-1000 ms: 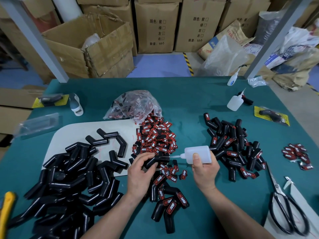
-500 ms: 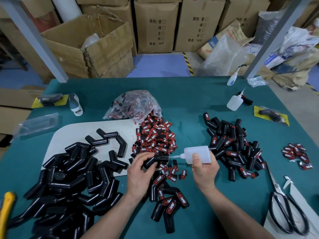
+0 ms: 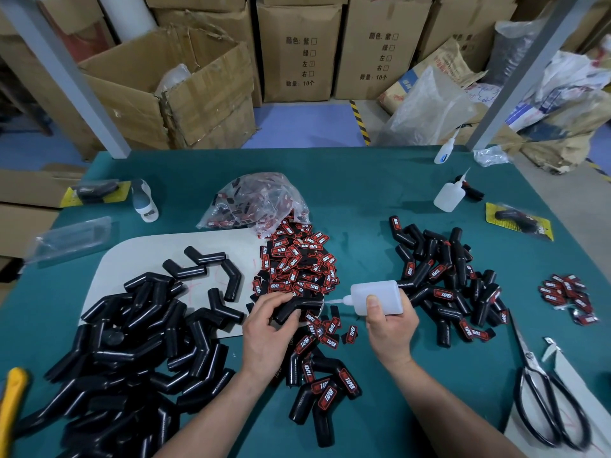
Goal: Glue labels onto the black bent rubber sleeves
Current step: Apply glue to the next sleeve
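Observation:
My left hand [image 3: 266,332] grips a black bent rubber sleeve [image 3: 297,307] over the middle of the green table. My right hand [image 3: 390,328] holds a white glue bottle [image 3: 377,297] on its side, its nozzle touching the sleeve's right end. A heap of red-and-black labels [image 3: 297,262] lies just behind the hands. Unlabelled sleeves [image 3: 132,342] are piled at the left, labelled sleeves [image 3: 446,282] at the right, and a few more labelled ones [image 3: 324,388] lie between my forearms.
A clear bag of labels [image 3: 258,200] sits behind the heap. Two more glue bottles [image 3: 449,193] stand at the back right. Scissors [image 3: 542,398] lie at the right edge, a small label pile [image 3: 567,297] beyond them. Cardboard boxes [image 3: 297,47] stand behind the table.

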`<control>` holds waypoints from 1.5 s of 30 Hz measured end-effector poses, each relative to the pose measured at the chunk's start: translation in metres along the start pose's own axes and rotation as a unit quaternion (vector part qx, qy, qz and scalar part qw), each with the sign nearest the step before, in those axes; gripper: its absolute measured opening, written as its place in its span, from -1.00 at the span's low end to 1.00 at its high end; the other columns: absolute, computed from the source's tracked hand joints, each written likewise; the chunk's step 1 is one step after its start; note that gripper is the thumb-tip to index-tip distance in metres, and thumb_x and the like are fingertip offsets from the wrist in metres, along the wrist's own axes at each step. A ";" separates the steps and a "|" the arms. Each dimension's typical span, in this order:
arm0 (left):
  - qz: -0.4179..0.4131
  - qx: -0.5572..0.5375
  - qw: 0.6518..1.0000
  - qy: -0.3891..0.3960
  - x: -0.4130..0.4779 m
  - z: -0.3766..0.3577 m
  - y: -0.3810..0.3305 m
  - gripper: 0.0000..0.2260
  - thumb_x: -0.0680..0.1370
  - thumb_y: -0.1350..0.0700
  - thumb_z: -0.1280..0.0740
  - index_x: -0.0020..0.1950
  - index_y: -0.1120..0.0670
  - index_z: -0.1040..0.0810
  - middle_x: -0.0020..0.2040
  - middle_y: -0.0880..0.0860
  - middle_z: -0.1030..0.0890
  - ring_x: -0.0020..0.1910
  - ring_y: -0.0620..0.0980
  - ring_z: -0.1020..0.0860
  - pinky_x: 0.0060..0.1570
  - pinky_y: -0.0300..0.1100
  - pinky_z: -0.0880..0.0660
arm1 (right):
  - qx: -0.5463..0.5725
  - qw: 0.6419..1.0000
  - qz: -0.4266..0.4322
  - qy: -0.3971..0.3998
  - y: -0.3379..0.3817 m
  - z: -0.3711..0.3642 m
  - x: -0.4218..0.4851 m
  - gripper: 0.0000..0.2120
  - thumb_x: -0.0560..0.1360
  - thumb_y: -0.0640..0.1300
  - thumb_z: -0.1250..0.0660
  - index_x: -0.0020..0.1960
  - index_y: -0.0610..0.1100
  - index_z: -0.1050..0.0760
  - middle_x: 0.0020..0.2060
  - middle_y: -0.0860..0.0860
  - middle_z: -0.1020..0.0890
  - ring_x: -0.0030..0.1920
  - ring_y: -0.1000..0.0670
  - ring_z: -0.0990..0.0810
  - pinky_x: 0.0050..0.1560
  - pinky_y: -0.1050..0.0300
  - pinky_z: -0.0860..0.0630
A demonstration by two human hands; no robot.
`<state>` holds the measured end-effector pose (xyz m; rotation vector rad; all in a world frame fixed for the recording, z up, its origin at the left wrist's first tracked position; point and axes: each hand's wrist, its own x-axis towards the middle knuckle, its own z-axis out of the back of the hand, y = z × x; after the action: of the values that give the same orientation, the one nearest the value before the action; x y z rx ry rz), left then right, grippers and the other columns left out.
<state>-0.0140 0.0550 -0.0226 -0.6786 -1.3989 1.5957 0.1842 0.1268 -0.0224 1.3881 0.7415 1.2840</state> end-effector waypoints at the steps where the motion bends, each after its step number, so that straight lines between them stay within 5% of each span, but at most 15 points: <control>1: -0.002 0.000 1.000 -0.002 0.000 0.000 0.000 -0.57 0.47 0.33 -0.54 0.10 -0.19 -0.65 0.11 -0.23 -0.63 0.12 -0.20 -0.62 -0.03 -0.51 -0.47 | 0.003 1.000 0.006 0.003 0.001 0.000 0.000 -0.77 0.41 0.15 -0.37 -0.27 0.04 -0.41 -0.40 0.12 -0.55 -0.43 0.14 -0.49 -0.43 0.14 -0.45; 4: 0.000 -0.004 1.000 -0.001 0.000 0.000 0.001 -0.57 0.47 0.33 -0.55 0.10 -0.20 -0.65 0.11 -0.22 -0.63 0.11 -0.20 -0.62 -0.04 -0.52 -0.47 | 0.008 1.000 0.009 0.009 0.003 -0.001 0.000 -0.81 0.40 0.12 -0.36 -0.26 0.07 -0.40 -0.38 0.20 -0.56 -0.42 0.24 -0.46 -0.44 0.28 -0.38; 11: 0.000 -0.006 1.000 0.000 0.000 -0.001 0.003 -0.59 0.46 0.34 -0.55 0.10 -0.15 -0.66 0.10 -0.21 -0.63 0.12 -0.20 -0.62 0.01 -0.50 -0.48 | 0.003 1.000 0.005 0.005 -0.001 -0.001 -0.002 -0.78 0.38 0.12 -0.36 -0.28 0.03 -0.40 -0.40 0.14 -0.56 -0.44 0.17 -0.46 -0.47 0.06 -0.40; 15: 0.007 -0.012 1.000 -0.003 0.000 0.000 0.004 -0.61 0.47 0.34 -0.54 0.10 -0.13 -0.67 0.10 -0.22 -0.63 0.12 -0.19 -0.62 -0.02 -0.50 -0.49 | -0.005 1.000 -0.001 0.003 -0.006 -0.001 -0.002 -0.62 0.38 0.12 -0.37 -0.30 -0.20 -0.43 -0.44 0.12 -0.54 -0.43 0.16 -0.45 -0.46 0.02 -0.40; 21: 0.012 -0.014 1.000 0.001 -0.001 0.000 0.005 -0.60 0.48 0.31 -0.54 0.11 -0.17 -0.66 0.11 -0.22 -0.63 0.12 -0.19 -0.62 -0.05 -0.50 -0.49 | -0.001 1.000 0.010 -0.002 0.002 -0.001 0.000 -0.81 0.41 0.12 -0.36 -0.25 0.06 -0.41 -0.38 0.19 -0.57 -0.41 0.23 -0.48 -0.45 0.15 -0.40; 25: 0.014 -0.015 1.000 -0.004 0.000 0.001 0.007 -0.58 0.49 0.29 -0.54 0.11 -0.23 -0.65 0.12 -0.21 -0.62 0.10 -0.19 -0.63 -0.06 -0.48 -0.51 | 0.008 1.000 0.003 -0.013 0.003 0.000 0.001 -0.84 0.40 0.12 -0.37 -0.27 0.10 -0.46 -0.40 0.13 -0.57 -0.43 0.11 -0.50 -0.49 0.00 -0.44; 31: 0.018 -0.027 0.999 -0.012 0.001 0.001 0.011 -0.59 0.51 0.31 -0.51 0.12 -0.22 -0.67 0.16 -0.20 -0.62 0.16 -0.11 -0.63 -0.14 -0.03 -0.70 | 0.004 0.999 -0.020 -0.037 0.001 0.000 0.003 -0.79 0.38 0.14 -0.37 -0.26 0.02 -0.46 -0.44 0.01 -0.53 -0.41 -0.16 -0.52 -0.40 -0.11 -0.49; 33: 0.012 -0.008 1.000 -0.018 0.002 0.001 0.008 -0.55 0.51 0.30 -0.51 0.12 -0.27 -0.65 0.16 -0.23 -0.62 0.17 -0.16 -0.61 -0.13 -0.08 -0.69 | 0.002 0.999 -0.019 -0.043 0.001 0.000 0.004 -0.77 0.37 0.15 -0.37 -0.25 0.00 -0.46 -0.43 0.00 -0.53 -0.40 -0.11 -0.51 -0.39 -0.06 -0.48; 37: 0.002 0.004 0.999 -0.034 0.002 0.003 0.003 -0.51 0.50 0.33 -0.51 0.10 -0.30 -0.62 0.15 -0.28 -0.60 0.17 -0.26 -0.58 -0.07 -0.51 -0.48 | -0.005 0.999 -0.017 -0.043 -0.002 0.003 0.007 -0.67 0.38 0.16 -0.35 -0.25 -0.11 -0.46 -0.44 -0.08 -0.53 -0.41 -0.11 -0.51 -0.40 0.01 -0.46; 41: 0.009 0.003 0.999 -0.032 0.001 0.003 0.001 -0.56 0.51 0.34 -0.50 0.12 -0.22 -0.61 0.15 -0.33 -0.59 0.18 -0.31 -0.56 -0.08 -0.54 -0.45 | -0.004 0.999 -0.007 -0.035 -0.001 0.002 0.007 -0.69 0.39 0.13 -0.35 -0.25 -0.11 -0.46 -0.43 0.11 -0.54 -0.39 0.15 -0.51 -0.39 0.24 -0.45; 45: 0.008 0.000 1.000 -0.027 0.002 0.003 0.001 -0.57 0.51 0.33 -0.50 0.12 -0.21 -0.61 0.14 -0.33 -0.59 0.18 -0.29 -0.57 -0.09 -0.53 -0.47 | -0.002 0.999 -0.015 -0.032 0.001 0.002 0.007 -0.79 0.38 0.14 -0.35 -0.25 0.03 -0.45 -0.39 0.19 -0.58 -0.39 0.19 -0.52 -0.40 0.29 -0.43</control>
<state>-0.0178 0.0547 -0.0222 -0.6519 -1.4360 1.6377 0.1874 0.1327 -0.0191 1.4034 0.7128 1.2105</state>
